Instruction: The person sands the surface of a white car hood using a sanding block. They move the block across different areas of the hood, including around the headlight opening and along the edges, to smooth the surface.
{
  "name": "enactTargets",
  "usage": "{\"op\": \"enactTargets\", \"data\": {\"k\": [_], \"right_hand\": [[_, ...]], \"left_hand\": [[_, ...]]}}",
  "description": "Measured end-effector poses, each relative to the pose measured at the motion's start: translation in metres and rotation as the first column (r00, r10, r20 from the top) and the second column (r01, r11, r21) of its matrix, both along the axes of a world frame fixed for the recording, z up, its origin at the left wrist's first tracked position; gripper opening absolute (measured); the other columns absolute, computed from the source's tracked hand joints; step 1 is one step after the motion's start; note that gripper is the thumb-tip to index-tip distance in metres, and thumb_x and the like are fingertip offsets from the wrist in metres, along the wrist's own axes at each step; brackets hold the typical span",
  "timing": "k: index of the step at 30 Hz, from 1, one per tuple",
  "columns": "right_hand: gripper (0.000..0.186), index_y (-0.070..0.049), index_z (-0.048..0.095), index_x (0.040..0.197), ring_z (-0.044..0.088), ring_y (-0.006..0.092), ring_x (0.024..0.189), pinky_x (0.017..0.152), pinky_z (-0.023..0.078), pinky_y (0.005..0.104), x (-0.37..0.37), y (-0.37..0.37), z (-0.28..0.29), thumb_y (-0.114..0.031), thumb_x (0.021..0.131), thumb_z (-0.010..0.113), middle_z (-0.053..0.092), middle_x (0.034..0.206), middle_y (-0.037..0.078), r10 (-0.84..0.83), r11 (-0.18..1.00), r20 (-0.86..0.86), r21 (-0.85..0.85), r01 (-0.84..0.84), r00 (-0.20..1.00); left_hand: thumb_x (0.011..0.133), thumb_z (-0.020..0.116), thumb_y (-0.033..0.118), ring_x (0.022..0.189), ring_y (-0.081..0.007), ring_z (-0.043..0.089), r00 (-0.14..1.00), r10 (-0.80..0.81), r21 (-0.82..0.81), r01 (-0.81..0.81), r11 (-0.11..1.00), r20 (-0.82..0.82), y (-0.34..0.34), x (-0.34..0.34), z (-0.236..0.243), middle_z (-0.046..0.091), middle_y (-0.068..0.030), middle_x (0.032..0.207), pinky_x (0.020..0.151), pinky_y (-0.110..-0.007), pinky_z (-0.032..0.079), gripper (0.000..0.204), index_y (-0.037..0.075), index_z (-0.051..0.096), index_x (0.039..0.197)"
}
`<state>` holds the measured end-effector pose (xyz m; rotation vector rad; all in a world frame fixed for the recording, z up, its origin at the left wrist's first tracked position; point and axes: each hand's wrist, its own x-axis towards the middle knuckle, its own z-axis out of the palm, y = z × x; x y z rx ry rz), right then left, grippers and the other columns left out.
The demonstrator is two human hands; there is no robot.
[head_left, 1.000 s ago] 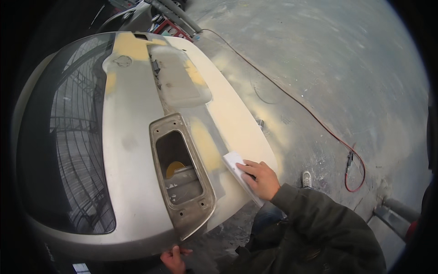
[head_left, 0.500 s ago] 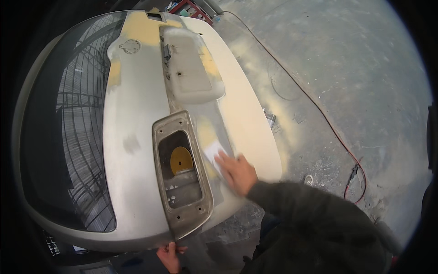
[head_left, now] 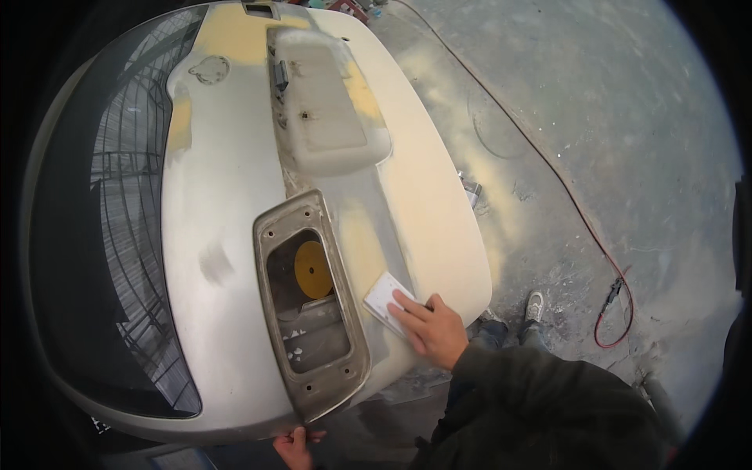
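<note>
A car tailgate [head_left: 227, 180] lies before me, bare grey metal with yellow filler patches and a cream-coloured strip along its right side. My right hand [head_left: 435, 333] holds a white rectangular sanding pad [head_left: 381, 296] against the panel, fingers spread over it. The pad rests beside the lower end of a yellow filler patch [head_left: 360, 239], just right of the lamp opening [head_left: 262, 243]. At the near edge of the tailgate, my left hand [head_left: 294, 448] pinches the rim with thumb and fingers; part of this hand is hidden below the edge.
Dark rear glass [head_left: 129, 235] covers the left side of the tailgate. A yellow disc [head_left: 313, 270] shows inside the lamp opening. On the concrete floor at right lies a red hose [head_left: 565, 190] with a dark fitting [head_left: 613, 291]. A small can [head_left: 470, 188] stands by the panel's right edge.
My right hand and the sanding pad have slid nearer to me and rightward along the panel. The view has shifted slightly, bringing my shoes more into sight. My left hand keeps its place on the rim.
</note>
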<state>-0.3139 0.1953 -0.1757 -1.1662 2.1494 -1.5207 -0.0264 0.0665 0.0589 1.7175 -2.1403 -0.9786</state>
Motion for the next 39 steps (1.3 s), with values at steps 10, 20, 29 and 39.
{"op": "enactTargets", "data": {"k": [10,20,29,39], "right_hand": [[0.061,-0.020,0.064,0.145,0.050,0.0311,0.080,0.072,0.053,0.0384,-0.025,-0.029,0.007,-0.012,0.085,0.072,0.054,0.159,0.001,-0.087,0.995,-0.074,-0.051,0.083,0.993],[0.062,-0.019,0.059,0.147,0.055,0.0340,0.094,0.080,0.058,0.0431,-0.104,-0.079,0.010,-0.012,0.087,0.068,0.052,0.158,0.000,-0.144,0.989,-0.039,0.011,0.145,0.989],[0.047,-0.019,0.067,0.141,0.052,0.0328,0.082,0.075,0.056,0.0405,-0.108,-0.073,0.017,-0.013,0.095,0.064,0.062,0.151,0.001,-0.187,0.982,0.025,-0.038,0.188,0.982],[0.046,-0.015,0.062,0.149,0.066,0.0279,0.114,0.097,0.056,0.0335,0.009,0.050,-0.021,-0.018,0.103,0.064,0.063,0.149,0.007,0.145,0.959,0.550,-0.281,0.019,0.823]], "left_hand": [[0.104,0.068,0.033,0.061,-0.0225,0.072,0.978,-0.119,-0.070,0.108,0.992,-0.169,-0.027,0.041,-0.023,0.067,-0.0107,0.071,0.054,-0.032,0.053,0.037,-0.001,0.059,0.094],[0.104,0.069,0.035,0.060,-0.0231,0.072,0.982,-0.153,-0.079,0.144,0.986,-0.115,-0.026,0.028,-0.017,0.072,-0.0171,0.071,0.055,-0.032,0.054,0.041,-0.003,0.061,0.092],[0.105,0.067,0.032,0.059,-0.0220,0.071,0.988,-0.124,-0.089,0.116,0.989,-0.089,-0.010,0.013,-0.012,0.073,-0.0187,0.071,0.056,-0.032,0.053,0.038,-0.003,0.060,0.091],[0.104,0.067,0.022,0.064,-0.0207,0.074,0.977,-0.123,-0.051,0.116,0.992,-0.173,-0.021,0.009,-0.025,0.076,-0.0169,0.077,0.057,-0.029,0.052,0.029,-0.005,0.064,0.094]]}}
